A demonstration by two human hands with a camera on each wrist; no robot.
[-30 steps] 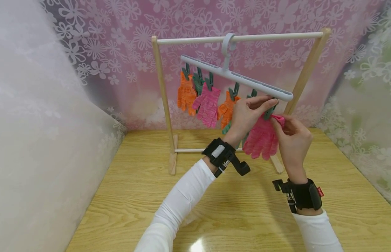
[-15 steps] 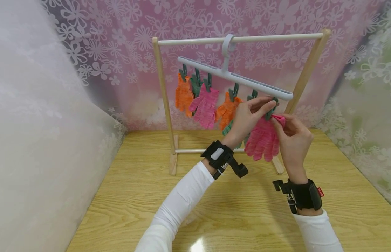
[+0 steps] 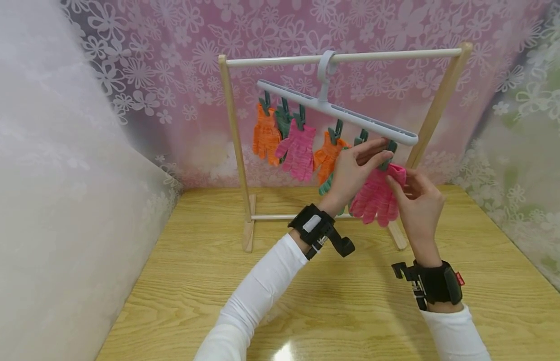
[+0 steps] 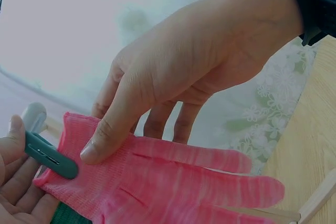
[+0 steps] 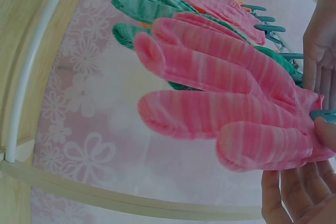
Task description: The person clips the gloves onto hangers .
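A pink knit glove (image 3: 377, 200) hangs by its cuff from a dark green clothespin (image 3: 388, 154) at the low right end of a pale grey hanger (image 3: 366, 120). My left hand (image 3: 352, 168) is at this clothespin, thumb on its handle; the left wrist view shows that thumb against the clothespin (image 4: 51, 156), with the fingers behind. My right hand (image 3: 420, 205) pinches the cuff's right side, its thumb lying on the knit of the glove (image 4: 199, 171). In the right wrist view, the glove's fingers (image 5: 210, 66) point left, and the fingers of my right hand (image 5: 294, 198) lie below the cuff.
The hanger hooks over the white bar (image 3: 397, 54) of a wooden rack (image 3: 237, 140). Left along it hang an orange glove (image 3: 265, 135), a pink glove (image 3: 298, 150), another orange glove (image 3: 327, 158) and green gloves, on clothespins. Below is a wood-grain table (image 3: 207, 291); flowered curtains surround it.
My left thumb has slid slightly down and left along the clothespin. My right hand and the pink glove have shifted a little left. The hanger has swayed slightly.
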